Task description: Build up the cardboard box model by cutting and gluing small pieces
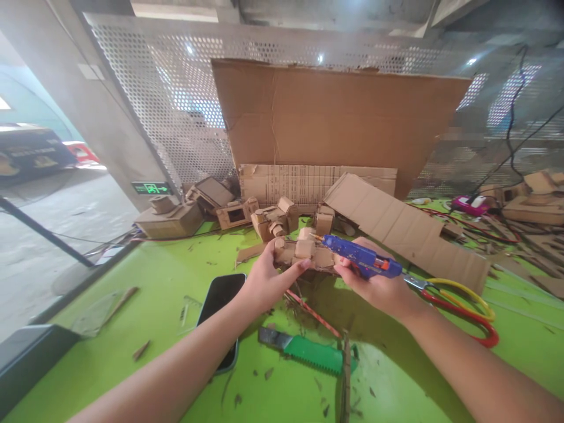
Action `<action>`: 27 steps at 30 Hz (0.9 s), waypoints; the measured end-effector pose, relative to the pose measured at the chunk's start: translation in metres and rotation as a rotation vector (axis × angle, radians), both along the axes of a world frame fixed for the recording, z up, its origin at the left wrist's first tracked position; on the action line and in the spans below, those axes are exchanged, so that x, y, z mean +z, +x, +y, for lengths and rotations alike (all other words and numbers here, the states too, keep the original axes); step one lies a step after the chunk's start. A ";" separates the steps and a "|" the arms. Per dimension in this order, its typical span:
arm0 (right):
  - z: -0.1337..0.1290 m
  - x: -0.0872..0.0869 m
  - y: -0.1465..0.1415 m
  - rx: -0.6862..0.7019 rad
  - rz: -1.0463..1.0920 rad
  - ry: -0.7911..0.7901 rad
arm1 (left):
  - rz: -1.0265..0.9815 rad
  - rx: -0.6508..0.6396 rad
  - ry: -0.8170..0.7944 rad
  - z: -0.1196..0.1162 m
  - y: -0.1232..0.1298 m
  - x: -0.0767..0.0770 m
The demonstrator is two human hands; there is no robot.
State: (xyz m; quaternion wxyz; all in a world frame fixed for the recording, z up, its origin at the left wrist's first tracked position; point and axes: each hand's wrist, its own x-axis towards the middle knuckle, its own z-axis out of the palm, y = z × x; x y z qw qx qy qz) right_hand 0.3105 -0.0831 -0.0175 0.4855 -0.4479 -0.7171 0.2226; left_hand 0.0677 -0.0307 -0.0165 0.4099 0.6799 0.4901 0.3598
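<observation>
A small cardboard model [303, 251] built of glued pieces is held up over the green table, with the fingers of my left hand [268, 276] closed round its left end. In my right hand [374, 282] is a blue glue gun [359, 255], its nozzle pointing left at the top of the model. The tips of my right fingers are close to the model's right end; whether they touch it I cannot tell. Beneath my hands lie a green-handled cutter [312, 353] and a thin reddish strip [319, 317]. My left forearm partly covers a phone [222, 299].
Scissors with red and yellow handles [462, 299] lie right of my right hand. Behind stand several cardboard models [170, 218], a slanting cardboard sheet [405, 229] and a large upright panel [343, 117]. Cables and a purple device [470, 204] are at the right, among cardboard scraps.
</observation>
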 end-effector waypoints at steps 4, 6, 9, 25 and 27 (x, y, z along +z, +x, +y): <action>0.006 -0.008 0.004 -0.059 -0.017 0.069 | -0.008 -0.030 0.047 0.002 -0.001 0.000; 0.008 -0.010 0.005 -0.103 -0.034 0.113 | -0.021 -0.037 0.056 0.004 -0.002 0.000; 0.009 -0.011 0.007 -0.133 -0.053 0.140 | -0.045 -0.060 0.052 0.005 -0.002 -0.001; 0.000 0.001 0.001 -0.051 -0.080 0.091 | 0.071 0.024 0.063 -0.002 0.001 -0.003; 0.000 0.001 0.002 -0.103 -0.114 0.129 | 0.052 0.030 0.087 -0.001 0.001 -0.005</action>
